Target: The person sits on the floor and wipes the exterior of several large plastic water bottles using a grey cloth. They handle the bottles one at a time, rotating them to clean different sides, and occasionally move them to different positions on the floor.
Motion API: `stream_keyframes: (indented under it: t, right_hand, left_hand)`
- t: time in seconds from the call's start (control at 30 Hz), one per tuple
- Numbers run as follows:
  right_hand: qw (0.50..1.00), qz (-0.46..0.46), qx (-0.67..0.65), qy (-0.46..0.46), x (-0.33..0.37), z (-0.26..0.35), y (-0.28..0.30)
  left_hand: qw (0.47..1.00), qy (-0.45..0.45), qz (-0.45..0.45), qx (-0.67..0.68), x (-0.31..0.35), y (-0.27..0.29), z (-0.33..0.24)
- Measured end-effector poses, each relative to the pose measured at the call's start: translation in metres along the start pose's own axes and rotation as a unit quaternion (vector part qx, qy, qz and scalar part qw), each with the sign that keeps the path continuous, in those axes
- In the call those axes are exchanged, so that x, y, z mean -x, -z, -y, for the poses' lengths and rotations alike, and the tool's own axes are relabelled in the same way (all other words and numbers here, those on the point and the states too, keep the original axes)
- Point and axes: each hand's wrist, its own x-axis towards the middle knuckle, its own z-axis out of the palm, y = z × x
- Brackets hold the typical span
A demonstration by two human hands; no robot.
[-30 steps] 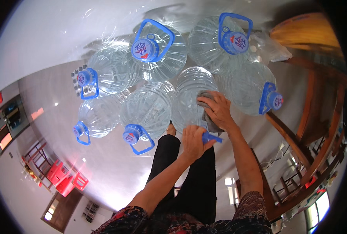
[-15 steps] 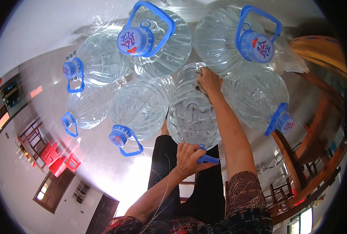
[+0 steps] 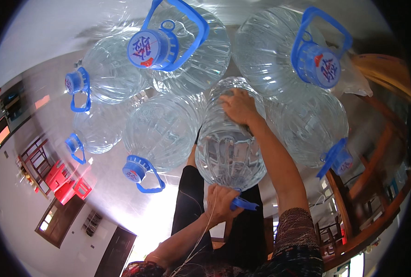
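Note:
A large clear plastic water bottle (image 3: 231, 154) lies tilted in front of my legs, its neck towards me. My left hand (image 3: 221, 203) is closed round the neck, beside the blue carry handle (image 3: 244, 203). My right hand (image 3: 239, 106) presses on the far part of the bottle's body with bent fingers. What looks like a grey cloth is under its palm, almost wholly hidden now. On the left a similar bottle (image 3: 161, 131) lies close by, and another bottle (image 3: 311, 124) lies to the right. Two bigger-looking bottles, one far left (image 3: 191, 51) and one far right (image 3: 272, 51), have blue caps and raised handles.
More bottles, one upper (image 3: 115, 69) and one lower (image 3: 97, 127), stand at the left. Wooden furniture (image 3: 376, 152) and a clear plastic bag (image 3: 355, 81) are on the right. Red chairs (image 3: 67, 182) and a dark door (image 3: 115, 251) appear in the left background.
My right hand has slid a little left and nearer along the bottle, and the grey material has gone from sight. The held bottle and my left hand sit slightly lower in the picture.

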Motion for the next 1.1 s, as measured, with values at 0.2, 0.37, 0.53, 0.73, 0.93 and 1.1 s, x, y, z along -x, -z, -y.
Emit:
stream_keyframes:
  t: [0.2, 0.37, 0.53, 0.73, 0.93, 1.1]
  right_hand:
    - [0.995, -0.058, -0.001, -0.082, -0.063, -0.049, -0.025]
    - [0.993, 0.035, 0.022, -0.114, -0.078, -0.034, -0.019]
    - [0.985, 0.144, 0.085, 0.033, -0.038, 0.014, 0.002]
    - [0.985, 0.004, 0.017, 0.169, 0.070, 0.037, 0.013]
    - [0.991, -0.101, -0.082, 0.018, 0.098, 0.002, 0.009]
    - [0.971, -0.078, -0.173, -0.145, 0.024, -0.070, -0.015]
  left_hand:
    - [0.999, -0.006, 0.001, 0.036, -0.004, 0.000, -0.002]
    - [0.998, 0.005, 0.019, 0.054, 0.004, 0.000, 0.002]
    - [0.998, -0.002, 0.006, 0.058, 0.002, 0.000, 0.005]
    - [0.999, -0.013, 0.005, 0.049, 0.001, 0.000, 0.005]
    - [0.999, -0.026, -0.006, 0.041, -0.002, 0.003, 0.003]
    - [0.998, -0.048, 0.001, 0.049, -0.001, -0.001, 0.004]
